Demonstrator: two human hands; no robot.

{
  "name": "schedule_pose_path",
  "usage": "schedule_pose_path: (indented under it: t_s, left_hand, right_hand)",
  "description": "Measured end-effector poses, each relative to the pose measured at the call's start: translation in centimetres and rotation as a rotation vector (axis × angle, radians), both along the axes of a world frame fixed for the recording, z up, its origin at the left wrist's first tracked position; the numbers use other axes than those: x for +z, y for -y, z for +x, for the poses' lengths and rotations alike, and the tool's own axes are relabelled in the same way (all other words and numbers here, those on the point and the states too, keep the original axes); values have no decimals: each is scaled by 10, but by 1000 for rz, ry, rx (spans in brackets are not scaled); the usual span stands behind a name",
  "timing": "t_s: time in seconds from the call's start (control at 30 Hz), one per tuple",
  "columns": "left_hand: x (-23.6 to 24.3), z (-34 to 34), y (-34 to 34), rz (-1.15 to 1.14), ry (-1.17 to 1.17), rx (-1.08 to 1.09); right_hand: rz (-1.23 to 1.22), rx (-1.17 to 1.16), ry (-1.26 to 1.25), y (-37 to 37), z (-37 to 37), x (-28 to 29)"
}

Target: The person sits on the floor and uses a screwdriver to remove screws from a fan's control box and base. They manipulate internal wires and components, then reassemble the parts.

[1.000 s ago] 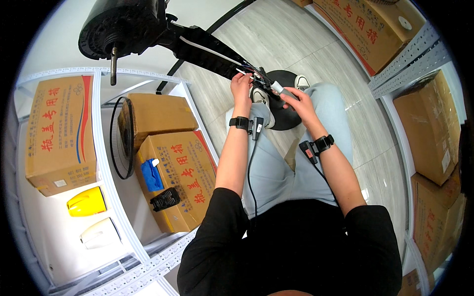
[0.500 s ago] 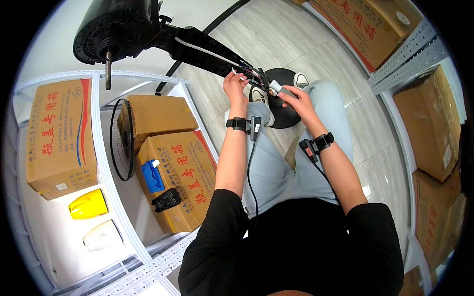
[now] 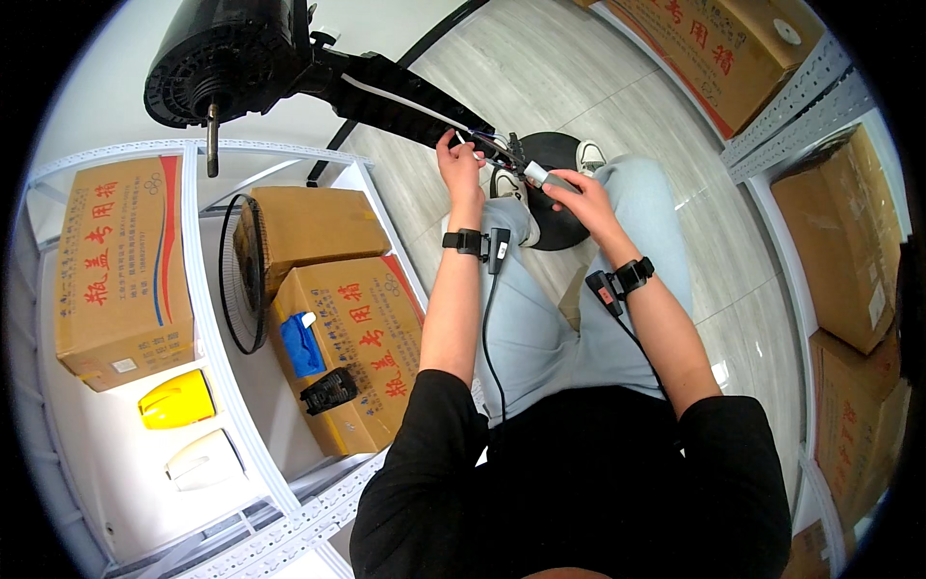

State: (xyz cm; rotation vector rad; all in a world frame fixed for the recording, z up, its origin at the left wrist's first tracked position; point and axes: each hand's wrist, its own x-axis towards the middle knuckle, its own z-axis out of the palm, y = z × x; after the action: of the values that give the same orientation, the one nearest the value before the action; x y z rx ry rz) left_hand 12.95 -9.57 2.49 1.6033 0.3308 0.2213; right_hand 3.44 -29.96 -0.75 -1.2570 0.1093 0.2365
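Note:
My left hand (image 3: 462, 170) is closed by the lower end of a black fan column (image 3: 400, 101), its fingertips pinching a thin white wire (image 3: 460, 138). Along the column runs a white cable (image 3: 386, 94). Wrapped round a grey cylindrical tool (image 3: 550, 178) with a silver end, my right hand (image 3: 584, 196) keeps that end against the exposed wires and dark parts (image 3: 513, 152) at the column's end. The tool's tip is too small to make out. Up at the left, the column joins a black fan motor (image 3: 227, 63) with a bare metal shaft.
A round black base (image 3: 559, 227) lies on the floor between my shoes. To my left, a white shelf (image 3: 207, 280) carries cardboard boxes (image 3: 125, 261), a fan grille (image 3: 239, 275), and yellow (image 3: 177, 399) and white covers (image 3: 204, 460). More boxes (image 3: 839, 232) stand on the right-hand rack.
My left fingers have shifted slightly on the white wire. The tool's silver end has moved a little to the left, still in my right hand.

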Motion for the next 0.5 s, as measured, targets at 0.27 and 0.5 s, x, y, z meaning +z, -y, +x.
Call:
schedule_pose_path:
  t_s: [0.27,0.5]
  left_hand:
    - [-8,2,1,-27,-29,72]
    - [-3,1,-3,-83,-63,52]
  right_hand:
    - [-163,25,-9,-15,9,-14]
    - [-153,-10,-2,-21,14,-21]
